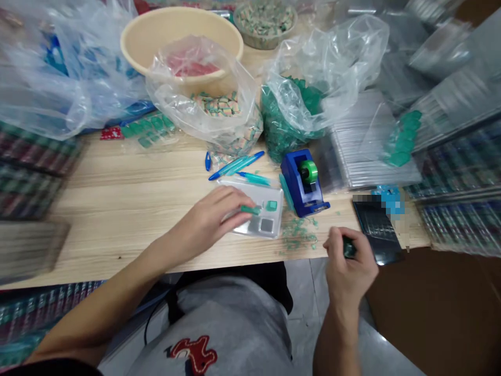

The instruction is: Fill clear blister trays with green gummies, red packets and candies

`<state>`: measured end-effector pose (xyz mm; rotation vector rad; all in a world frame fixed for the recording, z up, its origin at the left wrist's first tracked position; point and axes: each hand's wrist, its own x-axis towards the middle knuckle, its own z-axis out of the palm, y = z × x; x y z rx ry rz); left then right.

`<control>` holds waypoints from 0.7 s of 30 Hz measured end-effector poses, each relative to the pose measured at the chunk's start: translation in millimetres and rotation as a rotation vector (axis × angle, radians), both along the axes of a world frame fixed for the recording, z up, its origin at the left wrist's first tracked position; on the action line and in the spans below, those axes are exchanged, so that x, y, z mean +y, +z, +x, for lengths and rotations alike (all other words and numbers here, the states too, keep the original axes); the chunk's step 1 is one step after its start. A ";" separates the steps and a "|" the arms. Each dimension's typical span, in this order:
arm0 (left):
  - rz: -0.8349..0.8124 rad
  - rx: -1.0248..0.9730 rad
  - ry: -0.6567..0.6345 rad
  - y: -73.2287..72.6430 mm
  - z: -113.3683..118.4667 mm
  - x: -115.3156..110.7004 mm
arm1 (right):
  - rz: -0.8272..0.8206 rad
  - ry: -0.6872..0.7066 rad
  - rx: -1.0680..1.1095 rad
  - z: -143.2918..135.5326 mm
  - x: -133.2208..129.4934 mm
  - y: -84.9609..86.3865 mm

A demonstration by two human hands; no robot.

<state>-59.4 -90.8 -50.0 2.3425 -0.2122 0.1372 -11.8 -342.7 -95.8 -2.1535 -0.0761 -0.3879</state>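
Note:
My left hand (217, 214) is over a clear plastic blister tray (254, 231), its fingertips pinching a small green piece (250, 210). A square green piece (271, 205) sits in the tray's upper right compartment. The square compartment below it shows grey. To the right, at the table's front edge, my right hand (348, 261) is curled closed around something dark green (348, 247), mostly hidden by the fingers. Small green scraps (299, 233) lie scattered between the tray and my right hand.
Behind the tray are blue pens (237, 166) and a blue tape dispenser (303, 183). Farther back stand bags of striped pieces (227, 122) and green pieces (282, 125), and a cream basin (135, 39). Stacked clear trays (364, 141) and a dark phone-like slab (378, 232) are at right.

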 end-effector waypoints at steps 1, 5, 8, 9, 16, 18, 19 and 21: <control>0.045 -0.036 -0.011 -5.5 5.4 1.9 | 0.021 0.062 0.068 0.0 -2.7 -2.2; 0.161 -0.099 -0.112 -24.9 22.5 1.0 | 0.083 0.175 0.196 -8.0 -2.1 -8.6; 0.187 -0.124 -0.122 -29.6 25.8 -3.3 | 0.136 0.164 0.247 -13.6 0.3 -11.2; 0.193 -0.120 -0.107 -29.8 25.4 -4.1 | 0.153 0.170 0.259 -14.6 0.6 -11.7; 0.133 -0.104 -0.055 -30.0 22.9 -3.5 | 0.276 0.171 0.368 -14.7 3.2 -13.6; 0.124 -0.117 -0.090 -30.7 23.1 -5.5 | 0.326 0.162 0.419 -15.1 4.6 -14.4; 0.143 -0.131 -0.096 -31.2 23.1 -7.1 | 0.344 0.158 0.438 -15.5 5.3 -15.1; 0.217 -0.175 -0.080 -32.5 22.9 -10.9 | 0.376 0.156 0.471 -16.8 6.4 -17.0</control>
